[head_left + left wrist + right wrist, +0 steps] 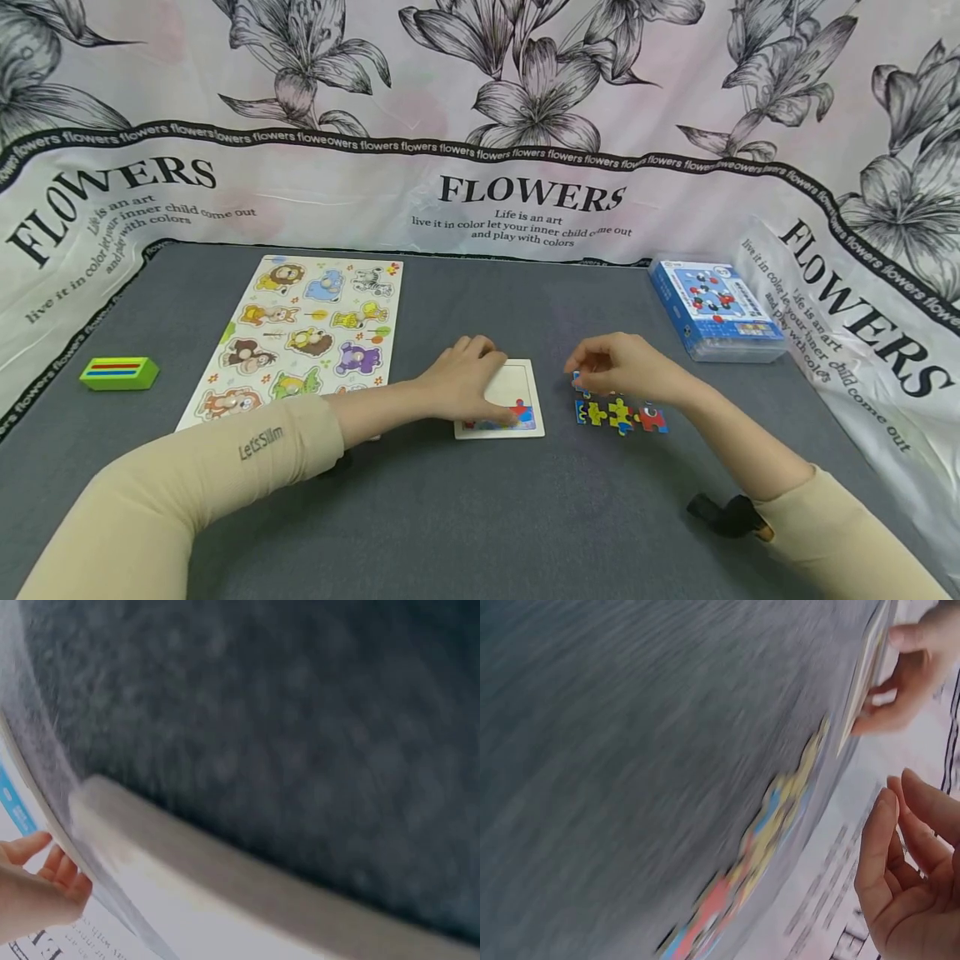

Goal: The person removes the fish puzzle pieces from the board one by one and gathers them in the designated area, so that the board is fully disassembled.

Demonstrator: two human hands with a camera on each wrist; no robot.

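My left hand (467, 379) lies over a small white-framed puzzle board (536, 427), its thumb low on the board and its fingers along the upper part. Red and blue puzzle pieces (522, 414) show in the board's lower part. Just right of the board, my right hand (633, 367) is held above loose yellow, red and blue pieces (621, 415), partly hiding the upper ones. In the right wrist view my right hand (911, 874) has loosely bent fingers with nothing visible between them. The left wrist view does not plainly show my left hand.
A large board of animal pictures (318, 315) lies on the left, beyond the left forearm. At the far left is a green block with coloured stripes (120, 373). A blue and white box (716, 312) sits at the back right, by the flowered cloth (525, 208).
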